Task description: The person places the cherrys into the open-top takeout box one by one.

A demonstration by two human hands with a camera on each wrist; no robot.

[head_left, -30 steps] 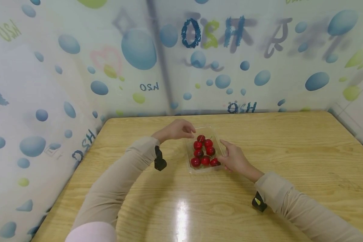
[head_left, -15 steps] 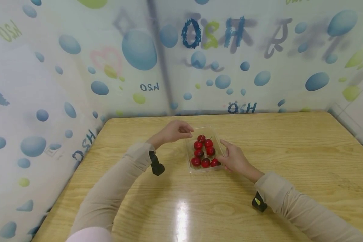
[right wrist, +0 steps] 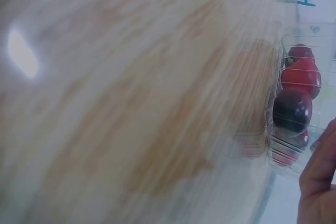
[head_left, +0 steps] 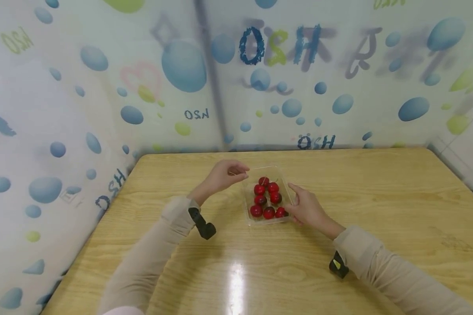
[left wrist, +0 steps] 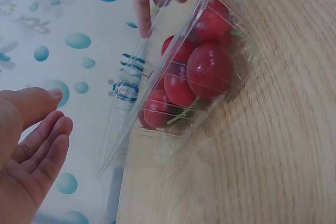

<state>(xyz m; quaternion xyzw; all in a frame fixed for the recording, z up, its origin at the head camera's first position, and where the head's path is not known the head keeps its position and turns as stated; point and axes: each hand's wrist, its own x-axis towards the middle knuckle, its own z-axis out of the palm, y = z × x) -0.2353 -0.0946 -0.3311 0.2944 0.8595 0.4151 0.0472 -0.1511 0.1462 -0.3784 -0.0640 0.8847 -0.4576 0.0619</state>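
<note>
A clear plastic box [head_left: 266, 222] of red cherries [head_left: 269, 213] sits on the wooden table. Several cherries are inside, some with green stems. My left hand [head_left: 224, 176] is just off the box's far left corner, thumb close to the bent fingertips. In the left wrist view the left hand [left wrist: 34, 150] holds nothing and is apart from the box wall [left wrist: 121, 148]. My right hand [head_left: 308, 208] grips the right wall of the box near its near corner, its thumb at the rim by a cherry. The right wrist view shows only part of the right hand [right wrist: 320, 179].
The wooden table [head_left: 378, 192] extends around the box on all sides. Behind and to the left stands a pale wall covering [head_left: 236, 100] printed with blue drops and lettering. Black camera straps [head_left: 201, 224] circle both sleeved wrists.
My left hand has drawn slightly left and toward me, away from the box's corner. The right hand and the box stay where they were.
</note>
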